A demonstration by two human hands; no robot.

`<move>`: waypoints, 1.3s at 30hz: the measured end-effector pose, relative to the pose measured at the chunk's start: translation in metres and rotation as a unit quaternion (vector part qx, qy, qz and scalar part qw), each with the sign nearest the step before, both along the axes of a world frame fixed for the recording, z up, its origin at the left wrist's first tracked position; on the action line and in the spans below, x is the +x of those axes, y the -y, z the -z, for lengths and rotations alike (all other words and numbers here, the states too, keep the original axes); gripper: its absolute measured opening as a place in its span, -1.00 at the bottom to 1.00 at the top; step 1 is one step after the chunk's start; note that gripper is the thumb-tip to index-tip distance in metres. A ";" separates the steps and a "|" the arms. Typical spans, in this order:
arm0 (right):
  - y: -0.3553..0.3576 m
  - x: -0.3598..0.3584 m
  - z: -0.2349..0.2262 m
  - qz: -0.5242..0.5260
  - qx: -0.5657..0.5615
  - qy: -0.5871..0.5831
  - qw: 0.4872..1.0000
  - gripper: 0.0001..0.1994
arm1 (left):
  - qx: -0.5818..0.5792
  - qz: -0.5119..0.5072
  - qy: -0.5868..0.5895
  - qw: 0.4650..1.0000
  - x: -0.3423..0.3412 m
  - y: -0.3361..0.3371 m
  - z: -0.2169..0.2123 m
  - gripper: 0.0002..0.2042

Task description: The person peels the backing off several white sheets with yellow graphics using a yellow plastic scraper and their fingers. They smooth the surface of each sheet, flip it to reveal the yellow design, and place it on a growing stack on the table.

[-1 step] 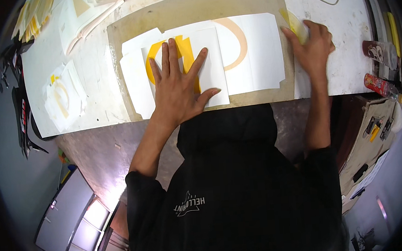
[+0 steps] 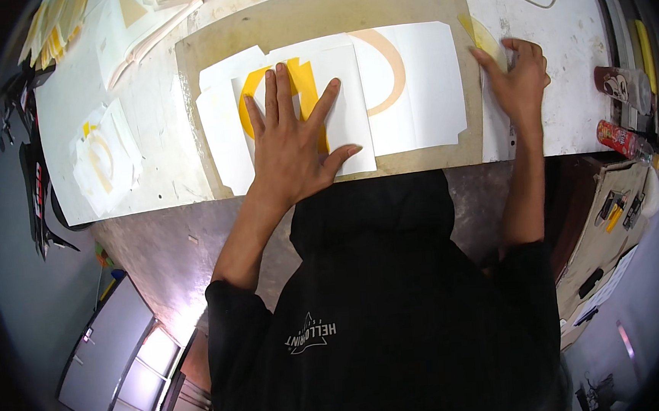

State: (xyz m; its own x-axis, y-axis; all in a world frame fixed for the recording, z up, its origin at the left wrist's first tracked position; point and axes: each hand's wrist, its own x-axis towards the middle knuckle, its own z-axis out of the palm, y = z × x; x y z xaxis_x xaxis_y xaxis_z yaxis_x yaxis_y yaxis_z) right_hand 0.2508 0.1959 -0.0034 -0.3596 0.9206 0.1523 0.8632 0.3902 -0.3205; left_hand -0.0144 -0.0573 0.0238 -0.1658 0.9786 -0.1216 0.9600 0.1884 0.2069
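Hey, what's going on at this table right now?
A person leans over a brown board on a white worktable. The left hand presses flat, fingers spread, on overlapping white sheets bearing a yellow curved shape. The right hand rests at the board's right edge on a yellowish piece. More paper pieces lie to the left.

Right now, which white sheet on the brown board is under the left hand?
The white paper sheet with the yellow curved shape, under the left hand; the other sheet's curve is tan.

Bright even overhead light, sharp centre, dark fisheye-bent rim.
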 end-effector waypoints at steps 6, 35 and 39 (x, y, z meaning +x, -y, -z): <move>0.040 0.005 -0.022 -0.082 -0.100 -0.242 0.962 -0.76 | -0.012 0.003 0.008 1.000 0.001 -0.001 -0.002 -0.01; 0.042 -0.111 0.003 -0.359 0.078 -0.093 0.925 -0.74 | 0.002 0.001 0.025 1.000 -0.004 -0.004 0.007 0.15; 0.014 -0.129 0.012 -0.321 0.129 -0.087 0.934 -0.74 | 0.001 0.000 0.015 1.000 -0.003 -0.004 0.005 0.17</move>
State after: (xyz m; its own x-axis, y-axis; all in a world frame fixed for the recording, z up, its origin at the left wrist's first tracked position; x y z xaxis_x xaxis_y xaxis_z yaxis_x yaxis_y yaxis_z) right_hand 0.1214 0.1816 -0.0155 -0.7738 0.4491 0.4467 0.3689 0.8928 -0.2586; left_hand -0.0174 -0.0536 0.0186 -0.1616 0.9790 -0.1243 0.9535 0.1874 0.2359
